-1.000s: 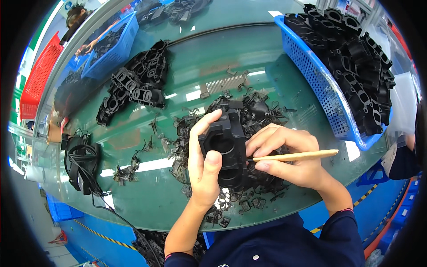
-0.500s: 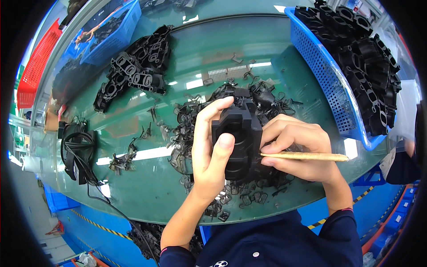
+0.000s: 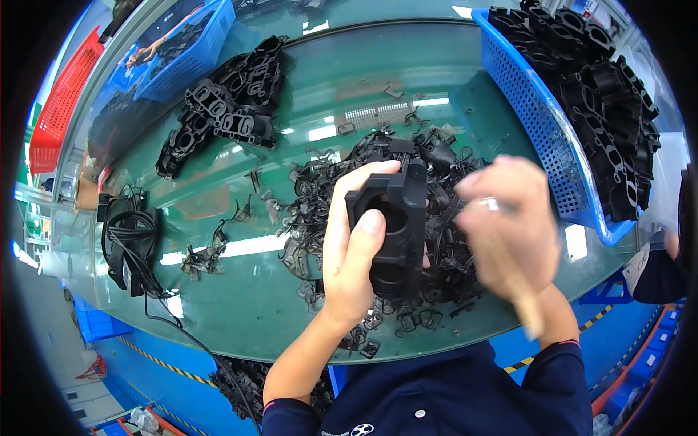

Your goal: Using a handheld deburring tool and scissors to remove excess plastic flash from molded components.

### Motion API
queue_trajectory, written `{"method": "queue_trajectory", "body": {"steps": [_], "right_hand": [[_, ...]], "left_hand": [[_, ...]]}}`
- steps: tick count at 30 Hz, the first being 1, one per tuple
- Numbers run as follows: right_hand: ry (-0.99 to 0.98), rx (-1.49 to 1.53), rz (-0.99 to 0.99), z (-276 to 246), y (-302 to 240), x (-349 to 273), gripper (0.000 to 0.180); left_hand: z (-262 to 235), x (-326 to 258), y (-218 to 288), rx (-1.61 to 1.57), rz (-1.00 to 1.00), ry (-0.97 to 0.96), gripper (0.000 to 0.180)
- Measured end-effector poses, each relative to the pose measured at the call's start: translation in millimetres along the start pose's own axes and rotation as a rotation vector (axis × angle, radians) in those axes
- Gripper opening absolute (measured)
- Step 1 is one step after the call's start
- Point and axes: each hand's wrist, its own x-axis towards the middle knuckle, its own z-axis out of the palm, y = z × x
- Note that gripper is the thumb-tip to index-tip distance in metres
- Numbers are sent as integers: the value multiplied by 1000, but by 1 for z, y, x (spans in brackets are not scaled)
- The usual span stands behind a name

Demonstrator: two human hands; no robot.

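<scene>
My left hand (image 3: 349,272) grips a black moulded plastic part (image 3: 407,218) with round hollows, its thumb lying across the near face. The part is held up over a heap of thin black plastic scraps (image 3: 309,207) on the green table (image 3: 240,312). To the right of the part, and apart from it, my right hand (image 3: 515,229) is smeared by motion. It is closed around a slim tool with a tan handle (image 3: 529,312), whose butt points down toward my right forearm. The tool's working tip cannot be made out.
A blue basket (image 3: 534,94) full of black moulded parts stands at the right. More such parts (image 3: 233,102) lie stacked at the far left. A black device with coiled cable (image 3: 131,236) sits on the left, its cord running over the table's near edge.
My right hand has moved away from the part, to the right, and the tool has swung from level to pointing downward. The left hand still holds the part, turned slightly.
</scene>
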Motion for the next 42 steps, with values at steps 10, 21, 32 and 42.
{"method": "queue_trajectory", "body": {"steps": [10,21,32,42], "right_hand": [[-22,903,446,4,7,-5,11],[-149,832,328,6,6,-4,13],[-66,486,102,14,-2,-5,19],[99,430,250,7,10,-4,14]], "left_hand": [[0,3,0,-35,4,11,45],[-5,4,-9,437,205,102,55],[-4,5,-12,449,202,89,48],[1,2,-5,-106,-90,94,47]]}}
